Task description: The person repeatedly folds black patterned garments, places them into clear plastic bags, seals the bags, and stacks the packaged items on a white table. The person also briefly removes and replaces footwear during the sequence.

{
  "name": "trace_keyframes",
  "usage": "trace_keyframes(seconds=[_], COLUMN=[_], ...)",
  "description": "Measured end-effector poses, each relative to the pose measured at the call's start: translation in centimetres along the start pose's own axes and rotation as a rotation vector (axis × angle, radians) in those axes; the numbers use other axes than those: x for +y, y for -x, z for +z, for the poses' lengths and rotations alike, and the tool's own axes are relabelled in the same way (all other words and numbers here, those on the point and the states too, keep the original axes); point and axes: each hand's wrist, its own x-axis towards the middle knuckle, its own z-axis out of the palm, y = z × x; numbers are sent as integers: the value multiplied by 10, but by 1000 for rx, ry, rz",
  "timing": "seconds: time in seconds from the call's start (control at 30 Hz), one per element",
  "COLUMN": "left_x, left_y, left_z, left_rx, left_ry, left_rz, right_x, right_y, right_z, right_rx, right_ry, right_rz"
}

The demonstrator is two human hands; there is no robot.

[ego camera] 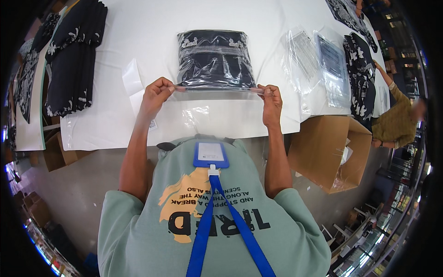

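A folded black garment with white embroidery lies inside a clear plastic bag [216, 60] on the white-covered table [221, 117], straight before me. My left hand [159, 95] pinches the left end of the bag's near edge between thumb and fingers. At the right end of that same edge, my right hand [271, 102] has a like pinch. The edge is stretched straight between both hands. White paper [132, 79] with a fold lies just beyond my left forearm, and a small tag with a printed code [153, 125] shows beside that forearm.
Black embroidered garments [72, 59] are stacked at the left. Clear plastic bags [301, 55] and a bluish pack of bags [332, 65] lie to the right, beside more black garments [360, 76]. An open cardboard box [318, 149] stands below the right table edge. Another person [396, 121] is at far right.
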Motion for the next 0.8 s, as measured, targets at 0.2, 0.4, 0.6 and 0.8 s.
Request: trace_keyframes(seconds=[0.2,0.4,0.6,0.8], left_x=[-30,-49,-54,-54], left_y=[6,4,6,5], left_z=[3,9,21,26], left_rx=[58,137,228,381], left_ry=[5,-14,1,-43], left_rz=[-54,-45,-37,-158], right_x=[17,21,26,34], right_y=[14,24,27,24], right_z=[2,7,10,6], right_rx=[54,179,221,289], right_ry=[59,154,142,290], right_rz=[57,134,151,201])
